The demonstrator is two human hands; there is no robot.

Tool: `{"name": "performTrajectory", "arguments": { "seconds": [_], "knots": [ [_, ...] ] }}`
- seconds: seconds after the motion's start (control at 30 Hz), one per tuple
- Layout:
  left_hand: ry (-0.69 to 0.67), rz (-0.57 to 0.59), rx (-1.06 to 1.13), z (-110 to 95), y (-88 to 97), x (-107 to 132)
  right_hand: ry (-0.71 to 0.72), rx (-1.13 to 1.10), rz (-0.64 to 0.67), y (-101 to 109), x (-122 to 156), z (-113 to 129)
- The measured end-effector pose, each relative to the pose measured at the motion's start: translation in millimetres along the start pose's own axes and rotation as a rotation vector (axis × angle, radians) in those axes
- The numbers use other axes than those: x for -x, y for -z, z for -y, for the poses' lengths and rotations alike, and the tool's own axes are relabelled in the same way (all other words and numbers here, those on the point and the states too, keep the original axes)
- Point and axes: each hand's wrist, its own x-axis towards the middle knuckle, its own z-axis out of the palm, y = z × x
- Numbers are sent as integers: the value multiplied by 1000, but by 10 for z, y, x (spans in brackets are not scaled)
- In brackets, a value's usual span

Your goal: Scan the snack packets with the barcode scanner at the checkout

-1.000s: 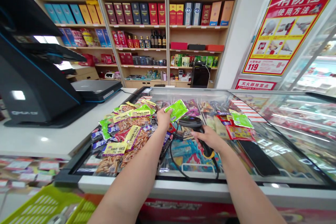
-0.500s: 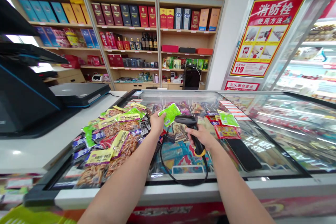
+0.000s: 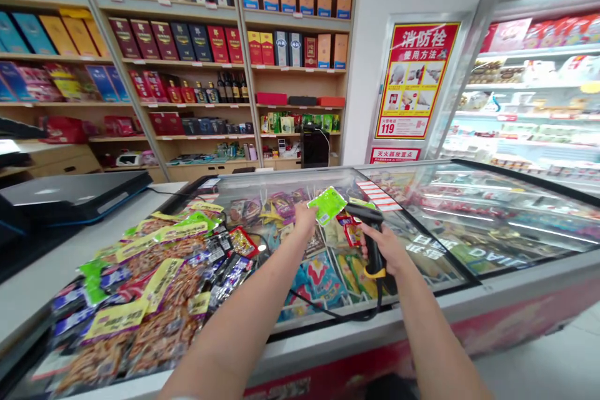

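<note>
My left hand [image 3: 305,220] pinches a bright green snack packet [image 3: 327,205] by its lower corner, above the glass lid of a chest freezer [image 3: 422,231]. My right hand [image 3: 382,247] grips a black handheld barcode scanner [image 3: 370,231] with a yellow band, its head close to the packet's right side. The scanner's black cable [image 3: 328,312] droops across the glass. A large heap of yellow-labelled snack packets [image 3: 154,287] lies to the left of my forearm. A few red packets [image 3: 352,232] lie just beyond the scanner.
A laptop [image 3: 70,197] rests on the white counter [image 3: 42,281] at left. Wooden shelves of boxed liquor [image 3: 182,44] stand behind the freezer. A red fire-hydrant poster [image 3: 416,80] hangs on the wall, and a refrigerated display case [image 3: 529,112] stands at right.
My view has swung to the right and tilted. The scanner head now sits nearer the green packet, and both hands keep their hold.
</note>
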Motion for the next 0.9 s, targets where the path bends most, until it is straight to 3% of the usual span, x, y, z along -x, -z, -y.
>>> {"name": "performTrajectory", "arguments": {
  "seconds": [0.2,0.37,0.47,0.7,0.9],
  "knots": [
    [-47,122,-143,206,-651,-70,21,-44,-91,349,-6,52],
    [-124,164,-482,365,-873,-109,47,-89,-122,489,23,100],
    [-212,158,-613,417,-854,-64,41,-106,-158,477,55,106],
    [-456,-8,-680,313,-593,125,-15,-54,-119,363,2,8],
    [-457,-24,-685,290,-440,178,-26,-41,-52,361,-115,-139]
  ]
}}
